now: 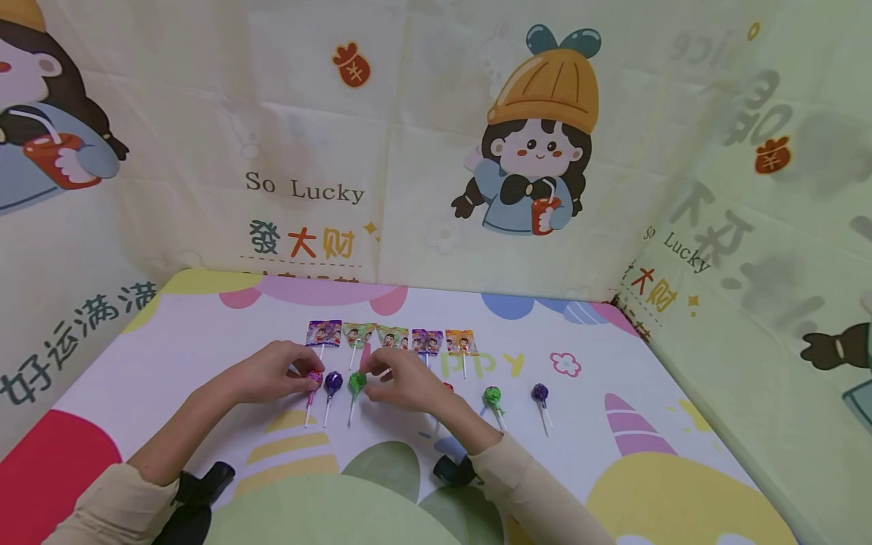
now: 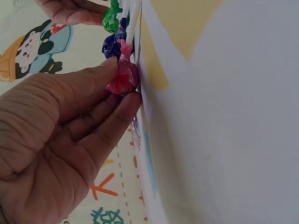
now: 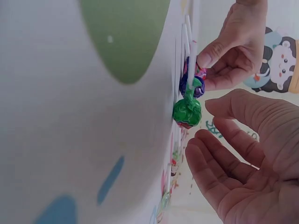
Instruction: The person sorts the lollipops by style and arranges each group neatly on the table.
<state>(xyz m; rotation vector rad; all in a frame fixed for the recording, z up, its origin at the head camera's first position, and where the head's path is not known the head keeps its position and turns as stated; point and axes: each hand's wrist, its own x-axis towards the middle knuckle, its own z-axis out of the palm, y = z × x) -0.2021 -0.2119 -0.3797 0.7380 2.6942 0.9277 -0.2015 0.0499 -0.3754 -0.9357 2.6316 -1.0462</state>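
Observation:
My left hand [image 1: 272,372] pinches the head of a pink-wrapped lollipop [image 2: 124,80] between thumb and fingertips, its white stick pointing toward me. Beside it lies a dark purple lollipop [image 1: 333,383]. A green lollipop [image 3: 188,113] comes next to that in the row. Over on the green one's right side is my right hand [image 1: 409,384], thumb and fingers spread apart with nothing between them. In the right wrist view, its thumb tip is close to the green wrapper. A red lollipop [image 1: 447,387] is mostly hidden behind the right wrist.
Farther right lie another green lollipop [image 1: 493,397] and a purple lollipop [image 1: 540,393]. Behind, a row of flat-packet lollipops runs from a purple packet [image 1: 323,333] to an orange packet [image 1: 459,342]. A printed cloth wall [image 1: 422,151] rises along the table's [image 1: 531,492] far edge.

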